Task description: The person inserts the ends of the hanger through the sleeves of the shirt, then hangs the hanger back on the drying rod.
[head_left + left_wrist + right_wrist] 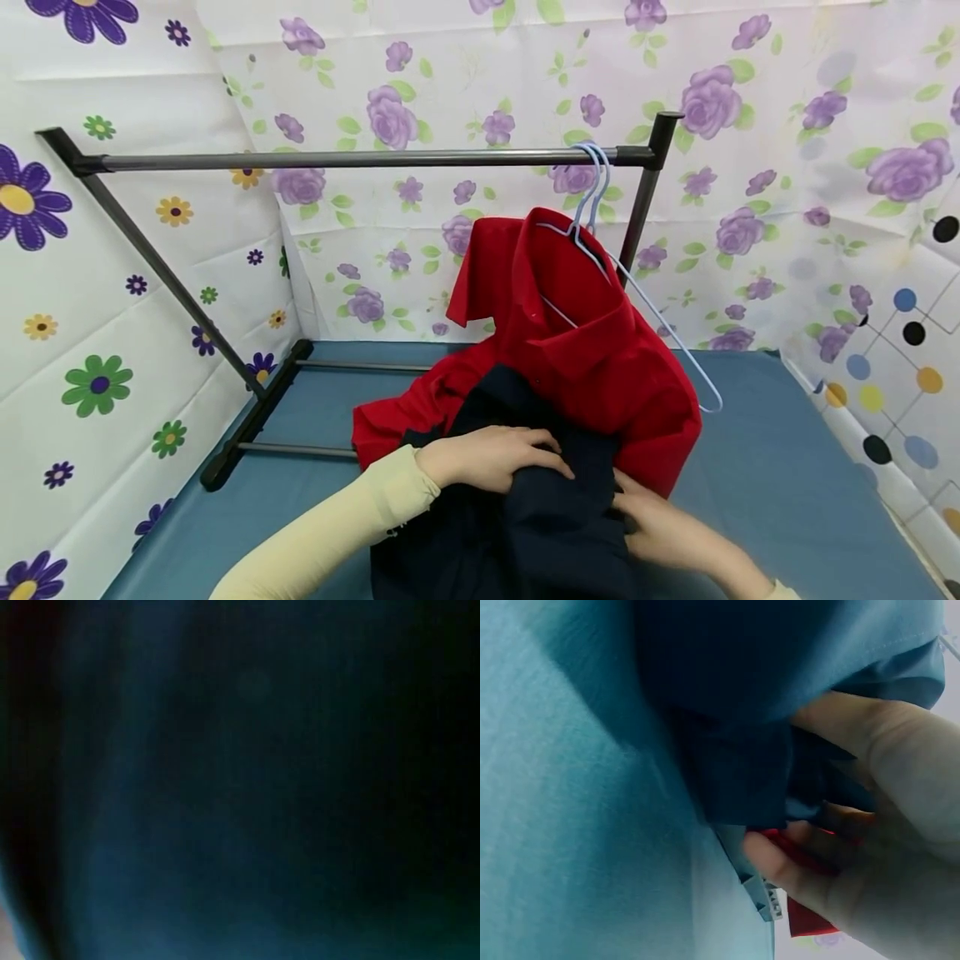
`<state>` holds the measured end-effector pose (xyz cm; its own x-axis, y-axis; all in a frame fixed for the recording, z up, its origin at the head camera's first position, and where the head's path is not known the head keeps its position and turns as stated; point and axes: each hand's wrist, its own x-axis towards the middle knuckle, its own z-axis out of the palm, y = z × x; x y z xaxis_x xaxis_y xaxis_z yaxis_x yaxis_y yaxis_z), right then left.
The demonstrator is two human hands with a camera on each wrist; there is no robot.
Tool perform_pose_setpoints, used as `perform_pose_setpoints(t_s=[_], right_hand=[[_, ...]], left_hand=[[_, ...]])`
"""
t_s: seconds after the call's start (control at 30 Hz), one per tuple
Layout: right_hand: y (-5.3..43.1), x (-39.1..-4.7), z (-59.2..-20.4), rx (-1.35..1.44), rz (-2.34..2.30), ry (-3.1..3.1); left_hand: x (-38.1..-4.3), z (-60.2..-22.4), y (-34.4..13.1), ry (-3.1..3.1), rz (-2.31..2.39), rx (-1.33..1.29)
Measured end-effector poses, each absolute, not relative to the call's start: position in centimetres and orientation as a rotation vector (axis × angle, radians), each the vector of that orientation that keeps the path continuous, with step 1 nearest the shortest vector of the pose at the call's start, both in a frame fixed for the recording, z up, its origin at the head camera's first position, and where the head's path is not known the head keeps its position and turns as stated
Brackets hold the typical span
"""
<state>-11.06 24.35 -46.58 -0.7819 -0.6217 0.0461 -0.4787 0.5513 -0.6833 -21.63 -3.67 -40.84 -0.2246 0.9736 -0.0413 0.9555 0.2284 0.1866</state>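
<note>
A dark navy garment (562,525) lies bunched in front of me, its top overlapping a red collared shirt (600,358). My left hand (495,458) grips the navy cloth from above with bent fingers. At the garment's right edge, my right hand (667,525) holds the navy cloth between thumb and fingers, as the right wrist view also shows. The shirt hangs below light blue hangers (592,192), whose hooks sit on the rod's right end; one hanger arm sticks out past the shirt's right shoulder. Dark, blurred cloth fills the left wrist view.
A black rack with a grey rod (337,161) stands over the blue tabletop (787,467). Its left foot (255,417) and low crossbars rest on the table. Flowered sheets (450,83) close off the back and sides.
</note>
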Motion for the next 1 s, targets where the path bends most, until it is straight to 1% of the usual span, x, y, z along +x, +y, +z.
perform_pose_setpoints(t_s=[0.27,0.5,0.73,0.83,1.0], right_hand=[[24.6,-11.7,-46.5,-0.898,-1.037,2.642],[24.7,-11.7,-44.7,-0.858,-1.221,2.868],[24.3,-12.1,-42.2,-0.506,-1.378,2.932],[24.1,-12.4,-41.2,-0.455,-1.505,2.958],[23.4,-12.9,-38.9,-0.477,-1.733,3.015]], left_hand=[[-22.2,-39.9,-5.2,2.453,0.222,1.849],[-23.6,-37.8,-8.9,2.657,0.432,1.769],[-23.7,-35.2,-13.3,2.871,0.556,1.671],[-23.5,-34.3,-14.8,2.931,0.714,1.634],[-23.2,-32.6,-16.7,2.974,1.15,1.576]])
